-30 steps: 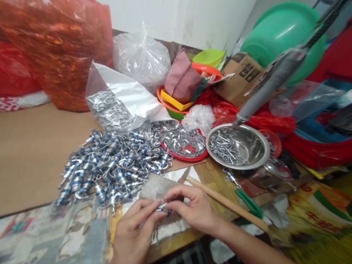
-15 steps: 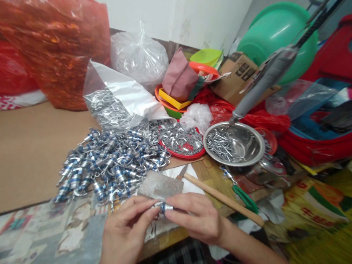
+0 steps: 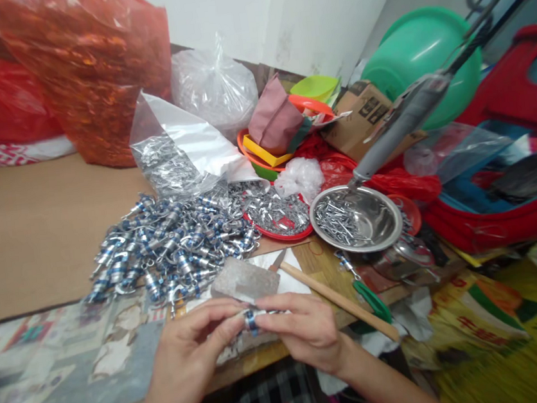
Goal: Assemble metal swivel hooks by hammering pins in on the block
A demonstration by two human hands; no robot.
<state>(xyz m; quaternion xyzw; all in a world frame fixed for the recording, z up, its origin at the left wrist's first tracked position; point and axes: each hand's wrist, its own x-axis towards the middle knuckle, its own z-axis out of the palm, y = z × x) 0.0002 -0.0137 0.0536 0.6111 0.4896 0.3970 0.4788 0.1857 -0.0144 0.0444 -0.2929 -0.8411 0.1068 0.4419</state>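
Between my two hands is a small silver metal fitting with blue bands (image 3: 250, 320), held level above the table edge. My left hand (image 3: 192, 346) pinches its left end between thumb and fingers. On its other end the fingers of my right hand (image 3: 307, 333) are closed. Fingertips hide both ends of the piece. Just beyond my hands lies a grey metal block (image 3: 243, 278) on white paper. Behind it and to the left is a heap of similar silver-and-blue fittings (image 3: 171, 245), several with curved hooks.
A steel bowl (image 3: 388, 234) of metal pins stands right, beside a red tray (image 3: 280, 237) of small silver pieces. A wooden stick (image 3: 340, 300) slants near my right hand. A grey-handled tool (image 3: 382, 140) hangs over the bowl. Plastic bags (image 3: 214, 85) line the back.
The blue-banded fitting shows more of its band between my fingers and appears turned a little. Both hands stay in nearly the same place; the view has shifted slightly.
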